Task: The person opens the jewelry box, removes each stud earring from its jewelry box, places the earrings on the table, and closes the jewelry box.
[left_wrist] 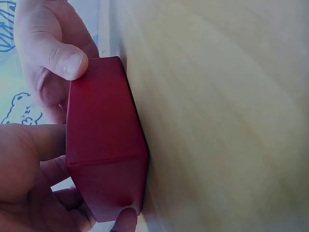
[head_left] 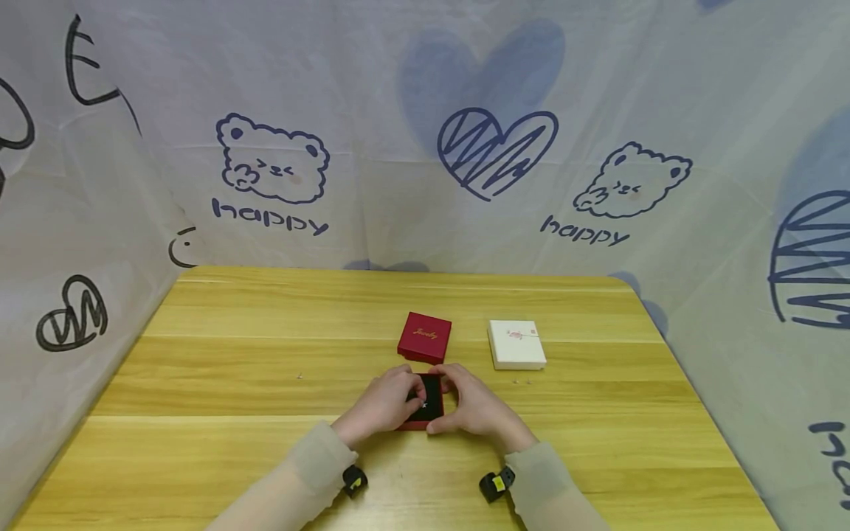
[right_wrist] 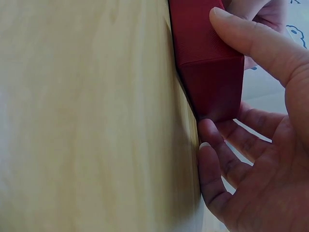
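Note:
A red box base [head_left: 420, 425] with a black insert [head_left: 434, 394] sits on the table, lid off. My left hand [head_left: 388, 398] reaches over its left half, thumb and index fingertips pinching at a tiny silver stud [head_left: 425, 405] on the insert. The stud's exact shape is too small to tell. In the left wrist view, one left fingertip touches the side of the red box [left_wrist: 104, 111]. My right hand [head_left: 474, 402] grips the box from the right, its thumb [right_wrist: 251, 36] on the near side and its other fingers around the far right corner.
Behind the base lies a red lid [head_left: 425, 337] with gold lettering. A white box [head_left: 516, 344] stands right of it. Tiny silver pieces lie on the wooden table [head_left: 219, 442]: one at left [head_left: 299, 376], two below the white box [head_left: 516, 382]. A printed cloth [head_left: 372, 147] hangs behind.

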`<state>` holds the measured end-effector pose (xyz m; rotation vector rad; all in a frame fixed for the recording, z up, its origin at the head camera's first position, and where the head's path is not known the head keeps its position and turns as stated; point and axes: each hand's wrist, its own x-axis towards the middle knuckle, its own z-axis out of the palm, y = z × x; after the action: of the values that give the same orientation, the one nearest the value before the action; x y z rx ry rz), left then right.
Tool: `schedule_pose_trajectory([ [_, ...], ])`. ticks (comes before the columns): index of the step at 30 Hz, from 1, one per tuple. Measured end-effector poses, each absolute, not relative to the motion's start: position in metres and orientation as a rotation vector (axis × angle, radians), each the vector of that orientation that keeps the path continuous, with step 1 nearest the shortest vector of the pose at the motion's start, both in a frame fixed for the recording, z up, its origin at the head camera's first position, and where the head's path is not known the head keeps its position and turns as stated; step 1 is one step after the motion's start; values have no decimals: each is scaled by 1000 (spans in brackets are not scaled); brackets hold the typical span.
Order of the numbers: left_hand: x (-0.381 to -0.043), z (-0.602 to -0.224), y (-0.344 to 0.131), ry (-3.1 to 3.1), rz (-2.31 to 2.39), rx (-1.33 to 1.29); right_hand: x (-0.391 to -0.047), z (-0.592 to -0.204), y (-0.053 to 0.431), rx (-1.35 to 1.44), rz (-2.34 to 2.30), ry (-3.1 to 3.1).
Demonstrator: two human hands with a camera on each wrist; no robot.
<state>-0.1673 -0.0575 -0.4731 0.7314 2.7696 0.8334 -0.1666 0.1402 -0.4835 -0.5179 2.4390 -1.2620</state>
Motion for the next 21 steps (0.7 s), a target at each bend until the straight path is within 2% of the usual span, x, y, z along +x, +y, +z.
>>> schedule_pose_trajectory([
  [21, -166, -470, -57, 2774, 783, 755, -167, -485, 141, -525, -1270, 2436],
])
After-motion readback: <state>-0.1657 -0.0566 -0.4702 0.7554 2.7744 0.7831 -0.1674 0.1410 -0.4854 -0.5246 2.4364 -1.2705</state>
